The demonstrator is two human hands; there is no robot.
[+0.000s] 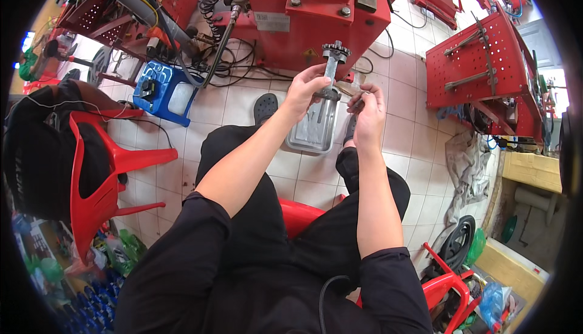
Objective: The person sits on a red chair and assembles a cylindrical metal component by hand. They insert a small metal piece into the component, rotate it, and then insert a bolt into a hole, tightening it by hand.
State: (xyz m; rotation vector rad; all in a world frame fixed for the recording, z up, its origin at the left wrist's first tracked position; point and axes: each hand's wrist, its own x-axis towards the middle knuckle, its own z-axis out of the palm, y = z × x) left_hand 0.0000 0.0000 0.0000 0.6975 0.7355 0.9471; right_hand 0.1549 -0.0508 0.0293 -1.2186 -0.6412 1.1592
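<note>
- The person sits on a red stool (pixel 300 215), both bare forearms stretched forward over the knees.
- The left hand (pixel 306 91) is curled around a metal shaft with a gear on top (pixel 332 67), fingers wrapped about its lower middle part, thumb on the near side; a firm grasp, not loose.
- The shaft stands almost upright in that hand, its long axis running up and down, the toothed gear end pointing away toward the red machine (pixel 316 12) and the lower end pointing down at the tray.
- The right hand (pixel 367 112) is just beside it, fingers pinched together on a small dark part (pixel 358 100); I cannot tell what the part is, it is too small.
- The two hands are near each other but not touching.
- Below them a shallow grey metal tray (pixel 313 130) lies on the tiled floor (pixel 243 100) between the person's feet, directly under the shaft.
- A blue box (pixel 163 91) sits on the floor to the left, and a red plastic chair (pixel 100 176) stands further left.
- A red perforated tool board (pixel 480 67) with long tools is off to the right.
</note>
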